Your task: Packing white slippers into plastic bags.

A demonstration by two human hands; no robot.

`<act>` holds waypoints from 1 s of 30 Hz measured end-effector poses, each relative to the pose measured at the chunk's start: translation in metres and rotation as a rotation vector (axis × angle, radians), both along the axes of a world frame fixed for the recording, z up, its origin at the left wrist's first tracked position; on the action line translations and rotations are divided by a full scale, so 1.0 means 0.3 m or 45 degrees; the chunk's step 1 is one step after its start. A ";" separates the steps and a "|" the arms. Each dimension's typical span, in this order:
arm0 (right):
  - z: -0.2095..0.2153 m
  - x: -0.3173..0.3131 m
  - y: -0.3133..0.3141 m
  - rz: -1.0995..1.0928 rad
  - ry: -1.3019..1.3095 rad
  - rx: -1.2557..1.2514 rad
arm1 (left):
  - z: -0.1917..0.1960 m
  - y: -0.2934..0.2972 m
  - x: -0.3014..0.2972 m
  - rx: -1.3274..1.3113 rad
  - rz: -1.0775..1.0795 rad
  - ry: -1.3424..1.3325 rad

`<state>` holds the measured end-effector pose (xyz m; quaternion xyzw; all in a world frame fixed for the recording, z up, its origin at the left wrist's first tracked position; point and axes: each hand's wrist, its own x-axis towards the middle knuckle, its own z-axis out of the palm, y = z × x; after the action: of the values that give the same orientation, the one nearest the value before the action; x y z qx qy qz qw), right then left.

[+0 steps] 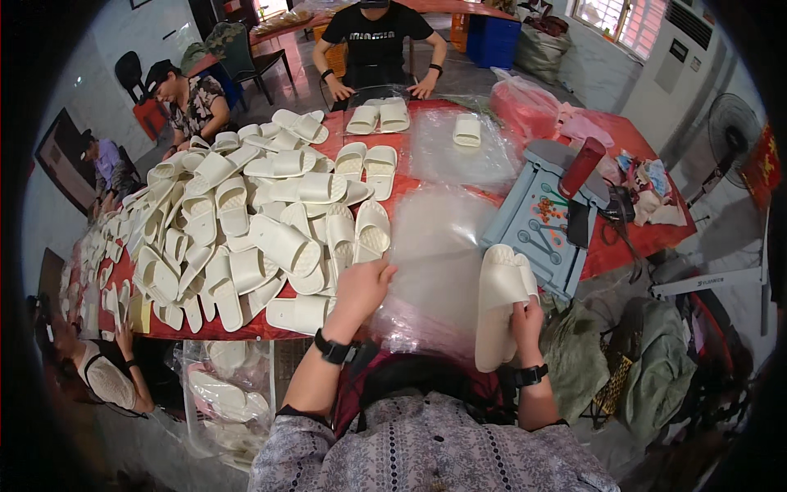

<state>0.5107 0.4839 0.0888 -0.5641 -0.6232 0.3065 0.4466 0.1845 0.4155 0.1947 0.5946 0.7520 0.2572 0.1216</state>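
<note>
My right hand (527, 321) is closed round a pair of cream slippers (494, 299), held upright and pressed together in front of me, right of the plastic bags. My left hand (363, 289) is closed at the near end of another cream slipper (372, 231) by the right edge of the heap; its fingertips are partly hidden. Just right of that hand lies a stack of clear plastic bags (433, 254). The large heap of cream slippers (234, 209) covers the left side of the table. A slipper pair (379, 116) and a single slipper (466, 129) lie farther off.
A grey-blue tray (533, 209) with small spoon-shaped tools, a red cylinder (582, 166) and a dark phone (579, 225) stands at right on the red tablecloth (631, 234). Across the table a person (377, 49) rests both hands near the bags. Others sit along the left side.
</note>
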 end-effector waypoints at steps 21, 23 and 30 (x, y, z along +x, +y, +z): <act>0.209 -0.168 -0.041 0.495 0.098 0.277 | -0.358 -0.291 0.027 0.440 0.307 -0.419; 0.221 -0.160 -0.047 0.457 0.022 0.326 | -0.206 -0.232 0.072 0.320 0.292 -0.549; 0.175 -0.136 -0.070 0.511 -0.010 0.335 | -0.080 -0.258 0.064 0.552 0.181 -0.643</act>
<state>0.4700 0.4628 0.1414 -0.3672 -0.7590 0.3031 0.4441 0.2037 0.3381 0.1708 0.4700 0.6656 0.5582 0.1565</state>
